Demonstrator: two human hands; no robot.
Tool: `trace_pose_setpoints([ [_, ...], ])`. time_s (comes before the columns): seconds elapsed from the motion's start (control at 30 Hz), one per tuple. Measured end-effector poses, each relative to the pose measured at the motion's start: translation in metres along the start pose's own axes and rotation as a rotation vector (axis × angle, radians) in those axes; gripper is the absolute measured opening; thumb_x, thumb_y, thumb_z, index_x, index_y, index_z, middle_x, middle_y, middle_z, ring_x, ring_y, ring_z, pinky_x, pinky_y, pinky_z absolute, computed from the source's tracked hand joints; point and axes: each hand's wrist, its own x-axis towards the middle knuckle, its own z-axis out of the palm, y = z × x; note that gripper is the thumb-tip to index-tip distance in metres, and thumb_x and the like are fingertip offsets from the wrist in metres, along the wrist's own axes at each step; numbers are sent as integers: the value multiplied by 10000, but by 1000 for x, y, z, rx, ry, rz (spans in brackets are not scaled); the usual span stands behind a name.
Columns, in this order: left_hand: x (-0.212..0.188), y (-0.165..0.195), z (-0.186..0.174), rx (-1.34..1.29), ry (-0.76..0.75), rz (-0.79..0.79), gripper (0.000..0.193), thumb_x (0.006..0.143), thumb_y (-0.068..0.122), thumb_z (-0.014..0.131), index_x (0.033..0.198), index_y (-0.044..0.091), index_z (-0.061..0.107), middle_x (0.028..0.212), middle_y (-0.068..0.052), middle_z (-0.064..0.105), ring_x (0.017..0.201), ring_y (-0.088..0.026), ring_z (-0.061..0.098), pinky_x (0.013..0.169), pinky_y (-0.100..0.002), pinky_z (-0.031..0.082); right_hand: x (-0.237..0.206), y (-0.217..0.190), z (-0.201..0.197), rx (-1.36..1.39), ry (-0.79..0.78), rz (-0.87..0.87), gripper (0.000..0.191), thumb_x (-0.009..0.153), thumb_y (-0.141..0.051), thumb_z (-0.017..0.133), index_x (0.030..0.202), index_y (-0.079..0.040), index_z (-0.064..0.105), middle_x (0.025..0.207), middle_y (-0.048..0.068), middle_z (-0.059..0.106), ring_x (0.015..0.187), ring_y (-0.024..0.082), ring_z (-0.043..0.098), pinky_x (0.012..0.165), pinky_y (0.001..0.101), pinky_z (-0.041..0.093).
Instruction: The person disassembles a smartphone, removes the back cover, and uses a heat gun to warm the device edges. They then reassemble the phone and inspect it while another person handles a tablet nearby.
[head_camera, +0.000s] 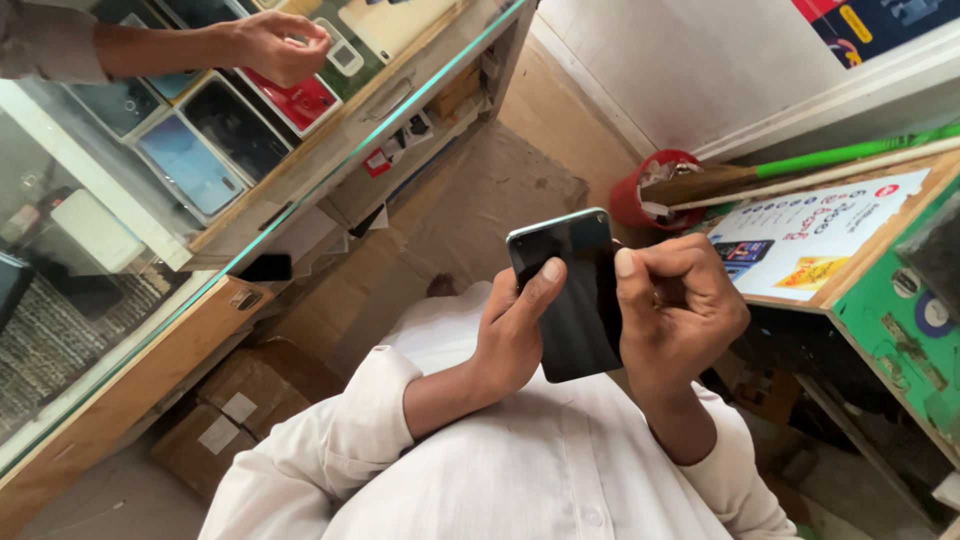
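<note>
Black phone (575, 300) between both hands (600, 320)

The person wears a loose, off-white, long-sleeved cotton shirt with a soft matte weave. Its sleeves are pushed up into thick folded cuffs, leaving the forearms bare. A small pale button sits on the front placket near the bottom edge of the view. The left hand (515, 335) and the right hand (680, 305) are bare, with short, plain, unpainted nails and no rings or watch.
</note>
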Motion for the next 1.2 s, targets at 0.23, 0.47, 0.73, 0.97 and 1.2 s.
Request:
trace_pose_setpoints([
  [0.23,4,-7,1,-9,6,-6,396,1143,326,509,1275,-27,631,1133,-64,697,1037,-116,647,933,-275,518,3,6,-2,75,34,0,205,1034,-43,758,906,-9,602,839,-6,591,683,7,472,613,157,384],
  [0.47,11,-8,2,5,2,3,375,1135,317,500,1257,-13,631,1126,-46,694,1042,-105,635,936,-268,508,13,3,-1,-25,25,-55,197,1018,-32,762,889,2,616,811,-5,575,672,20,468,605,173,385],
  [0.73,16,-14,2,8,32,59,345,1122,275,515,1240,-23,642,1130,-39,698,1045,-100,636,942,-264,509,22,2,-2,-33,-36,-18,216,1004,-36,754,855,-4,600,795,-7,560,641,22,461,569,186,377],
  [0.97,19,-18,0,31,64,87,354,1131,265,523,1237,-45,656,1108,-53,701,1010,-116,636,915,-272,517,21,4,0,-75,-42,-36,215,976,-25,741,837,-1,580,763,-13,551,671,31,461,592,210,385],
  [1.2,16,-19,-1,81,94,92,366,1113,273,514,1226,-44,659,1100,-59,709,1000,-116,644,908,-268,524,16,7,0,-82,-64,10,222,965,-26,737,811,-4,579,728,-21,524,644,25,428,567,216,356],
])
